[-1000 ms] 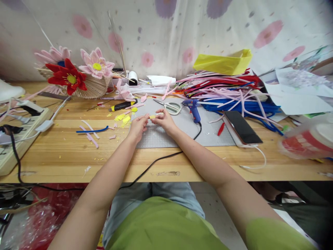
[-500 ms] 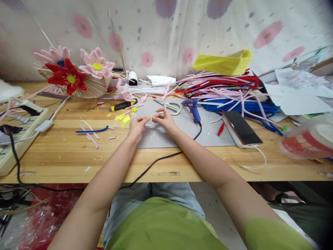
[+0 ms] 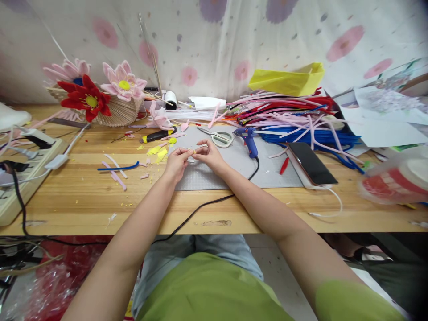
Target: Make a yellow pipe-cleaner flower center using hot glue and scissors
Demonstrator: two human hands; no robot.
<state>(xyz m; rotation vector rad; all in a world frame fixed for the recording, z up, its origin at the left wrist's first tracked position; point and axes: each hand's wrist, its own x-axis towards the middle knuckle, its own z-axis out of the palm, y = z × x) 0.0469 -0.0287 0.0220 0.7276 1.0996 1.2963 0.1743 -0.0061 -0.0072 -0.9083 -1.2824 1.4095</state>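
Over the grey cutting mat [image 3: 214,178], my left hand [image 3: 178,164] and my right hand [image 3: 210,157] meet fingertip to fingertip. Both pinch a tiny yellow piece [image 3: 194,152], mostly hidden by the fingers; its exact kind is too small to make out. Just behind the hands lie scissors [image 3: 222,139] with pale handles and a round yellow disc [image 3: 172,140]. Yellow scraps [image 3: 162,154] are scattered left of my left hand. A blue glue gun [image 3: 248,140] rests on the mat to the right of my right hand.
The glue gun's black cord [image 3: 200,207] crosses the table under my right forearm. Pipe cleaners [image 3: 277,116] are heaped at the back right, near a phone [image 3: 310,163]. Finished fuzzy flowers [image 3: 90,100] and a power strip [image 3: 36,178] stand on the left. A cutter [image 3: 158,134] lies behind the scraps.
My right fingers have drawn slightly left and closer against the left fingertips, covering more of the yellow piece. Everything else looks the same.
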